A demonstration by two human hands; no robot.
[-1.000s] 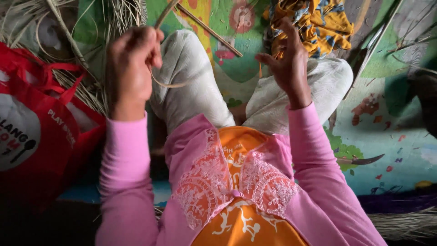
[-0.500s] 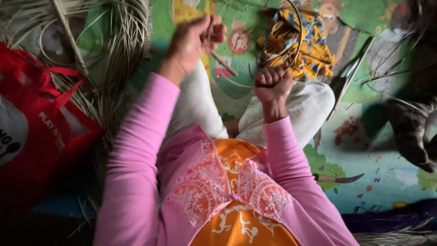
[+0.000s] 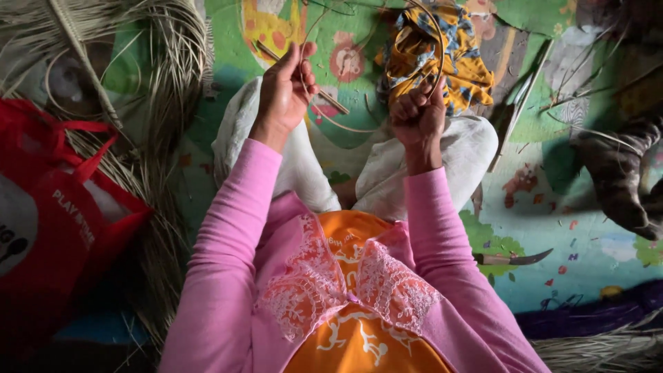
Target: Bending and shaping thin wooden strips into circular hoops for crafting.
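— What lies around the person?
— A colourful patterned floor mat, dry straw bundle, red fabric bag.
— And the hands?
— Left hand pinches a thin curved cane strip; right hand is fisted around its looped end, above the knees.

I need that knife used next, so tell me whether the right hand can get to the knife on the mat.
Probably yes. The knife lies bare on the mat beside the right arm, nothing over it. But the right hand is closed on a thin curved strip, so it must let go first.
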